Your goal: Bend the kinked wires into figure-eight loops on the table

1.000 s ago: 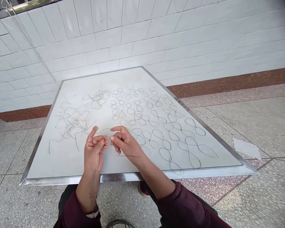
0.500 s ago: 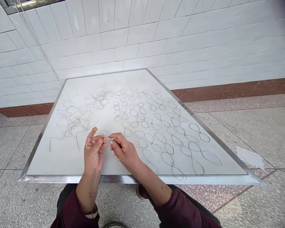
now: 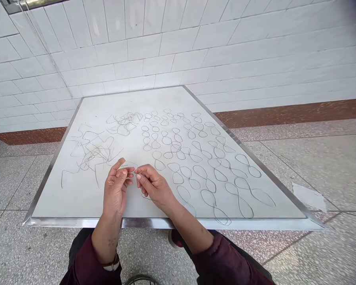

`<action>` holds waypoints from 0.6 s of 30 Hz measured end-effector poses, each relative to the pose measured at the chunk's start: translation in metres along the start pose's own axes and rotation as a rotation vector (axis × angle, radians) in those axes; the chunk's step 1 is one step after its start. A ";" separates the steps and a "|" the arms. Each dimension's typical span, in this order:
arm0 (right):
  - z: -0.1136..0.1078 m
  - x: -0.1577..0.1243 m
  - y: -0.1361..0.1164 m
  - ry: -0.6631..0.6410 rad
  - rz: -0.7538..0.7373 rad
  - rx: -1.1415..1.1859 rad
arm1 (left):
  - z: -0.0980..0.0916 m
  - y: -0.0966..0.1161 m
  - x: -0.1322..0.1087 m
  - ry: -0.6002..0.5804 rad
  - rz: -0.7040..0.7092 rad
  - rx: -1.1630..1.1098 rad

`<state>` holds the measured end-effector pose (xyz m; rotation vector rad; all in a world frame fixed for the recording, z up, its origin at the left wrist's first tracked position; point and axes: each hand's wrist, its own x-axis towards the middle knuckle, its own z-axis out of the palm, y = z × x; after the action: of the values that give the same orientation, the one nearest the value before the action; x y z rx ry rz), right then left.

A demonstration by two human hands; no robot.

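A thin dark wire (image 3: 145,197) is between my hands over the front of the white table (image 3: 77,202). My right hand (image 3: 157,188) pinches it between thumb and forefinger; one stretch hangs below those fingers, and a faint arc rises above. My left hand (image 3: 115,190), palm turned up, has its thumb pressed towards its fingers on the wire, forefinger raised. The fingertips of both hands almost meet. To the right lie several wires bent into figure-eights, such as a figure-eight wire (image 3: 215,206) overlapping the front edge.
A tangle of bent wires (image 3: 96,154) spreads over the table's left side, with a smaller tangle (image 3: 126,120) behind it. A metal rim (image 3: 148,223) borders the table. The white tiled wall (image 3: 154,63) stands behind; a paper scrap (image 3: 308,196) lies on the floor at right.
My left hand has tilted slightly, its raised forefinger shifting right. The right hand stays nearly in place, still pinching the wire. The view has shifted a little.
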<state>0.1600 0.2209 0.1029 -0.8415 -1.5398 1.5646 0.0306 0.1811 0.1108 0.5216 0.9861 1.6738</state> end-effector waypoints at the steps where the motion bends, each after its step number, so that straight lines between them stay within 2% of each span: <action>1: -0.001 0.000 0.001 -0.030 -0.005 -0.022 | -0.001 0.001 0.000 0.005 0.006 0.010; 6: -0.004 -0.005 0.000 -0.139 -0.077 -0.228 | -0.007 0.006 0.002 0.080 0.085 0.051; 8: -0.004 -0.006 -0.004 -0.164 -0.077 -0.230 | -0.009 0.007 0.002 0.082 0.097 0.067; 11: -0.003 -0.005 -0.011 -0.197 -0.035 -0.098 | -0.010 0.009 0.001 0.030 0.101 0.112; 13: -0.001 -0.004 -0.013 -0.197 0.018 0.032 | -0.010 0.011 0.000 -0.050 0.087 0.150; 16: 0.003 -0.004 -0.013 -0.181 0.143 0.221 | -0.011 0.011 -0.001 -0.155 0.077 0.189; 18: 0.005 -0.004 -0.010 -0.196 0.252 0.338 | -0.011 0.011 -0.002 -0.153 0.088 0.215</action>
<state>0.1581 0.2150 0.1131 -0.7264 -1.2817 2.0739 0.0163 0.1747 0.1139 0.8340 1.0480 1.5871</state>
